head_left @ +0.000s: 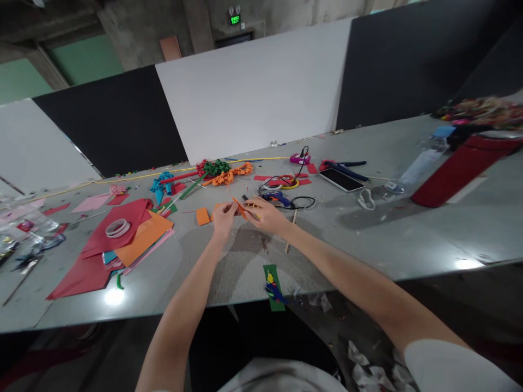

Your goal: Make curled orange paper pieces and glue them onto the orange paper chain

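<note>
In the head view, my left hand (224,219) pinches a small piece of orange paper (239,207) over the middle of the table. My right hand (267,216) is closed at the paper's other side. A thin yellow and dark item (254,205) shows among the right fingers, too small to name. Just left of my left hand lies an orange paper rectangle (202,216). Beyond my right hand rests a blue glue gun (280,198) with a black cord. A wooden stick (291,231) lies beneath my right forearm.
Red sheets (87,272) and orange sheets (145,237) are stacked at left, with tape rolls (117,228) on top. Crepe-paper flowers (218,170) lie farther back. Toward the right are a phone (341,179), pliers (347,167), a plastic bottle (423,163) and a red flask (457,171).
</note>
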### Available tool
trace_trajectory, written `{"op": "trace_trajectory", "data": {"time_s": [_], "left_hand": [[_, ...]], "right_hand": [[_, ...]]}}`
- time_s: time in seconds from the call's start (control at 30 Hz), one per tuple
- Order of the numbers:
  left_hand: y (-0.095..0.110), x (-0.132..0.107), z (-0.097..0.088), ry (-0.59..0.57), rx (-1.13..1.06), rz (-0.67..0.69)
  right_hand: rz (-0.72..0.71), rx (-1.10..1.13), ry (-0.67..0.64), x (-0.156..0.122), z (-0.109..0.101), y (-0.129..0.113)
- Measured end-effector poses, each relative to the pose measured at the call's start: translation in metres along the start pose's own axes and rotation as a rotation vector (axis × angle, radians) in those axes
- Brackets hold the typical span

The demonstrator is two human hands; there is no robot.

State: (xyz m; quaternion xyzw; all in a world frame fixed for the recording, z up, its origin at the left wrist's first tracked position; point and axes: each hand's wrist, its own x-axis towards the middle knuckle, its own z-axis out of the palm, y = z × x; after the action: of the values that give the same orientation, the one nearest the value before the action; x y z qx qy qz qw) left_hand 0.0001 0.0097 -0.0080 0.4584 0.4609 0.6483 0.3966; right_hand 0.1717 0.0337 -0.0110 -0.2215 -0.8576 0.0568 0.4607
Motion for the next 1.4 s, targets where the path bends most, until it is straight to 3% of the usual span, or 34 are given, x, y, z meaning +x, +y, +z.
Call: {"op": "trace_trajectory", "data": {"time_s": [0.13,0.47,0.73,0.97,1.4], "left_hand": [[0.007,-0.002,0.0,-0.02,0.044,-0.003],[0.007,0.002,-0.003,-0.085,0.117,0.065],[0.006,0.002,-0.002,-0.136,0.146,0.117],[0.011,-0.002,-0.003,-0.189,0.217,0.151],[0.01,-0.002,-0.001,-0.186,0.207,0.136]], "right_hand": [[0.292,0.29,0.08,0.004,0.004,0.0],[0.892,1.055,0.072,0.009,0.005,0.007],[0.939,1.22,-0.032,0.012,-0.004,-0.001],[0.877,1.136,-0.067,0.009,-0.001,0.003],[0.832,1.05,-0.049,0.011,-0.003,0.001]]}}
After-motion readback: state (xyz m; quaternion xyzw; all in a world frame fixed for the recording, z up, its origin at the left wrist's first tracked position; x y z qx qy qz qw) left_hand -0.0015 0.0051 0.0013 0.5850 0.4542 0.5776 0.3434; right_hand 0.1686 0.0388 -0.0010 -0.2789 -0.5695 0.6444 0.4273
